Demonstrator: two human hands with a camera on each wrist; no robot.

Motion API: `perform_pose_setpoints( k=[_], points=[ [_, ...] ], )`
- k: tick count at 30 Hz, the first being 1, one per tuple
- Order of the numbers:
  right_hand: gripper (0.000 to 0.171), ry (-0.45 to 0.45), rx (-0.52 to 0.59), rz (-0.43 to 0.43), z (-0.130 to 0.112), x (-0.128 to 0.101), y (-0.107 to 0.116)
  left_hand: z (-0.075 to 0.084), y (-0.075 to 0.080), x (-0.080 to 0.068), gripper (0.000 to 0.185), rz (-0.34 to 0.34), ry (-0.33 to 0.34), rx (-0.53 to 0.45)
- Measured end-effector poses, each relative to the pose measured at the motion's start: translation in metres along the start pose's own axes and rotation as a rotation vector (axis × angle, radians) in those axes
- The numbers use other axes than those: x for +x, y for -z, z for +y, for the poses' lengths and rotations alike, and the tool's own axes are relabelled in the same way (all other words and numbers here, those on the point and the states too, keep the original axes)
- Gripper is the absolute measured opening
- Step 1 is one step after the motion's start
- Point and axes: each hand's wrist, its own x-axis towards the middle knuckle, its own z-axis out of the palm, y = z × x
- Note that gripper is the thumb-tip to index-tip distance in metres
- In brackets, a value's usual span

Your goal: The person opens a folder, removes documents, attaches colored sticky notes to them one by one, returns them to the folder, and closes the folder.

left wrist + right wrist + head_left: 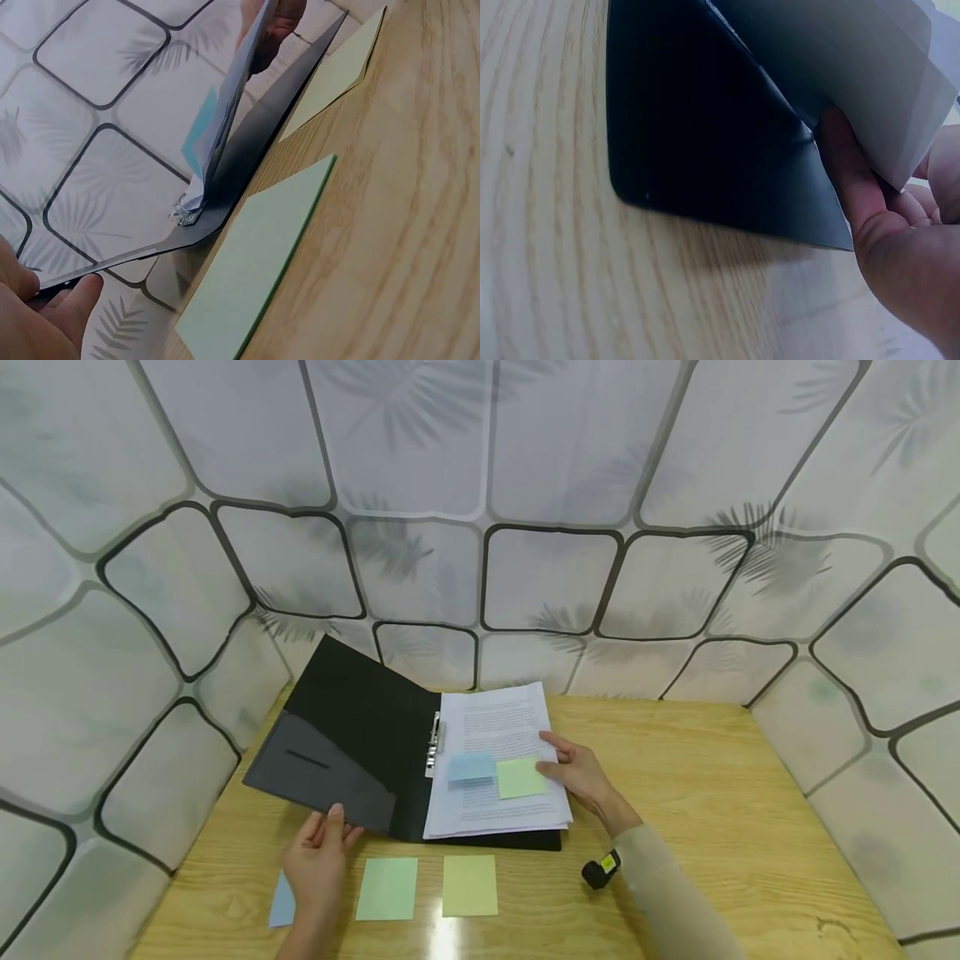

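Note:
A black ring binder (352, 718) lies open on the wooden table, its left cover tilted up. My left hand (318, 860) pinches the lower edge of that cover, with the thumb on top and fingers beneath in the left wrist view. White printed sheets (502, 718) sit on the binder's right side, beside its metal clasp (432, 745). A blue sticky note (471, 768) and a yellow-green sticky note (522, 778) are stuck on the top sheet. My right hand (583, 774) grips the sheets' right edge; the right wrist view shows fingers under the lifted papers (870, 75).
Along the table's front lie a blue sticky pad (282, 906), partly behind the left hand, a green sticky pad (386, 889) and a yellow sticky pad (470, 887). A small black device (600, 870) is at the right wrist. Patterned curtains (555, 577) surround the table.

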Motion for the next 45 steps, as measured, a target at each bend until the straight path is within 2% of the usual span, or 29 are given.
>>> perform_pose_setpoints(
  k=[6, 10, 15, 19, 21, 32, 41, 45],
  points=[
    [0.068, 0.022, -0.065, 0.009, -0.003, 0.000, -0.005, 0.002, -0.001, -0.001, 0.031, -0.002, -0.010, -0.005],
    [0.067, 0.041, -0.167, 0.023, -0.001, 0.001, -0.009, 0.004, 0.002, -0.002, 0.036, -0.022, -0.020, 0.028],
    [0.066, 0.074, -0.379, 0.068, -0.003, -0.002, -0.015, 0.009, 0.011, -0.005, 0.057, -0.064, -0.019, 0.126],
    [0.064, 0.103, -0.584, 0.104, -0.009, -0.008, -0.020, 0.014, 0.017, -0.006, 0.057, -0.076, -0.023, 0.166],
    [0.063, 0.103, -0.642, 0.113, -0.011, -0.011, -0.022, 0.016, 0.020, -0.006, 0.056, -0.079, -0.026, 0.176],
    [0.060, 0.093, -0.758, 0.145, -0.011, -0.017, -0.025, 0.013, 0.030, -0.005, 0.051, -0.073, 0.016, 0.211],
    [0.057, 0.094, -0.959, 0.187, -0.019, -0.028, -0.029, 0.018, 0.040, -0.004, 0.039, -0.063, 0.060, 0.351],
    [0.061, 0.160, -0.980, 0.119, -0.021, -0.030, -0.033, 0.020, 0.043, 0.000, 0.035, -0.073, 0.114, 0.402]
  ],
)
